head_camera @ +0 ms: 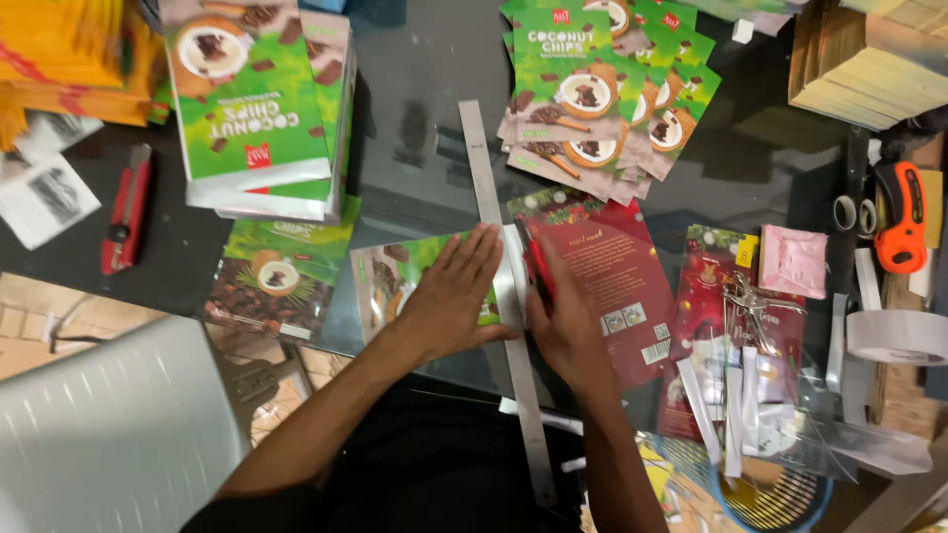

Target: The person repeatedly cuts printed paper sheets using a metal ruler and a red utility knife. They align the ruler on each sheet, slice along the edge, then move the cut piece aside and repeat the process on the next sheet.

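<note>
Head view, centre frame: left hand (pixel 456 291) is spread flat, fingers open, pinning a green pouch (pixel 395 276) and the steel ruler (pixel 506 296) to the table (pixel 425 109). Right hand (pixel 565 321) is clenched around a red cutter (pixel 539 271) just right of the ruler, over a red pouch (pixel 607 281).

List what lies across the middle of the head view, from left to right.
Red utility knife → green pouch → left hand pressing down → metal ruler → right hand gripping a red cutter → pink notepad → orange utility knife.
</note>
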